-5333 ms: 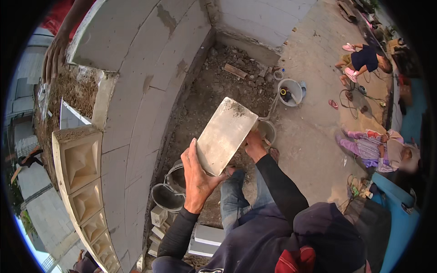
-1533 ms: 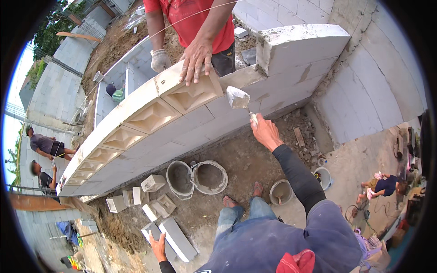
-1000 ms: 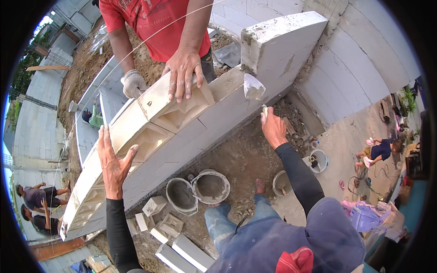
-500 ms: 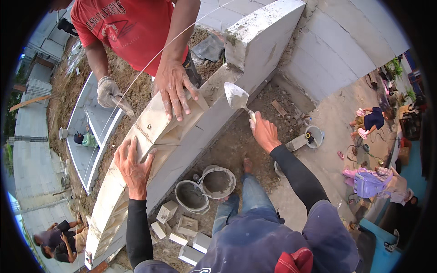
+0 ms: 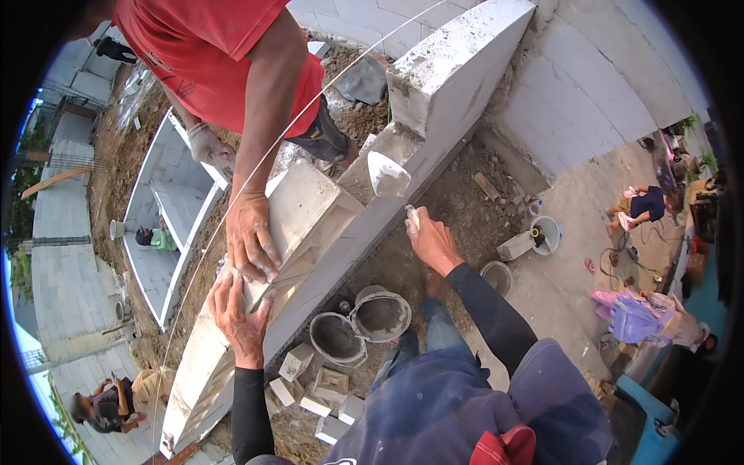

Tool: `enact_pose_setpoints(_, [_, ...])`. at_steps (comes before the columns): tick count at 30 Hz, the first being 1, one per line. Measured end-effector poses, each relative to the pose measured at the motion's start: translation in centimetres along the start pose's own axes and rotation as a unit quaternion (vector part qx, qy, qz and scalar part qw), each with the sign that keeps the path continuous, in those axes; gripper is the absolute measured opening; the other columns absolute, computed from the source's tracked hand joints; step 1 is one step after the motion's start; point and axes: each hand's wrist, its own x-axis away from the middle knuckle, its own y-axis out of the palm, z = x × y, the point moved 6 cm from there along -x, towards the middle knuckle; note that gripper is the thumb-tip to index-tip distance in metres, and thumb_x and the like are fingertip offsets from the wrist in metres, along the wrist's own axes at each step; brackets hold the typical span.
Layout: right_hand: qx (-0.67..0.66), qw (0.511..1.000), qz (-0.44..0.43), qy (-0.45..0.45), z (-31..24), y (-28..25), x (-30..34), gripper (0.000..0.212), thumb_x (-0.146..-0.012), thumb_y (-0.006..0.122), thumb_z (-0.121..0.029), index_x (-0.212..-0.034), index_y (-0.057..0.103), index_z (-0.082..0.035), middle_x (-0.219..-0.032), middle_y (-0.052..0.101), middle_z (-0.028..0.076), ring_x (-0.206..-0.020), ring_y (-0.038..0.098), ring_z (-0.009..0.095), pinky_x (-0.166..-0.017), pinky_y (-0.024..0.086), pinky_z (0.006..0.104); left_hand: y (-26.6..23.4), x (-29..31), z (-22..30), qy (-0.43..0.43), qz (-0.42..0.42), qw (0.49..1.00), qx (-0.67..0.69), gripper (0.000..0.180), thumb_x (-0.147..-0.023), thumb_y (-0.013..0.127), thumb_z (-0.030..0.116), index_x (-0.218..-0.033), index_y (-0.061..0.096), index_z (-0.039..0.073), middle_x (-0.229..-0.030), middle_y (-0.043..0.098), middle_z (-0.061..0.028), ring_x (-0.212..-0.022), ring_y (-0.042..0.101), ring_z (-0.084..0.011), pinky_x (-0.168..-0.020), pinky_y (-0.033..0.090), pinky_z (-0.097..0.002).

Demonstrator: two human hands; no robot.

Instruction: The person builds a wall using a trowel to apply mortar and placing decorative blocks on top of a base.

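Dirt ground, buckets of mortar, trowel

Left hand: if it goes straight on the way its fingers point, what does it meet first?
Most likely the co-worker's hand, resting on the blocks just ahead of the left hand. Whether their fingers touch is hard to tell from this view.

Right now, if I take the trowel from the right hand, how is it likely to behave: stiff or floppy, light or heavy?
The trowel is probably stiff, as its blade juts forward without visible sag. It seems fairly light, since the right hand alone holds it up. The flat, rimless blade may let material slide off if tilted.
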Motion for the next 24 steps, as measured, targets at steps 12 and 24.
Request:
enact_pose_setpoints(12, [-0.076,0.996,0.031,-0.039,3.8,1.1,-0.2,0.045,-0.108,0.053,-0.039,-0.126,0.057,0.001,-0.095,0.073,0.032,-0.087,0.068,0.057,-0.074,0.053,0.0635,-0.4,0.1,0.3,-0.019,-0.009,1.0,0.006,0.069,-0.067,0.093,0.02,-0.131,0.071,0.005,-0.129,0.068,-0.0155,-0.126,0.058,-0.0378,-0.111,0.045,-0.0499])
enact_pose_setpoints(24, [0.13,0.982,0.004,-0.135,3.2,-2.7,-2.2,0.028,-0.105,0.06,-0.029,-0.116,0.049,-0.005,-0.077,0.07,0.026,-0.076,0.07,0.051,-0.064,0.054,0.0615,-0.7,0.1,-0.3,-0.006,-0.008,1.0,-0.022,0.068,-0.067,0.093,0.022,-0.13,0.071,0.006,-0.127,0.07,-0.0147,-0.124,0.059,-0.0367,-0.111,0.045,-0.0495])
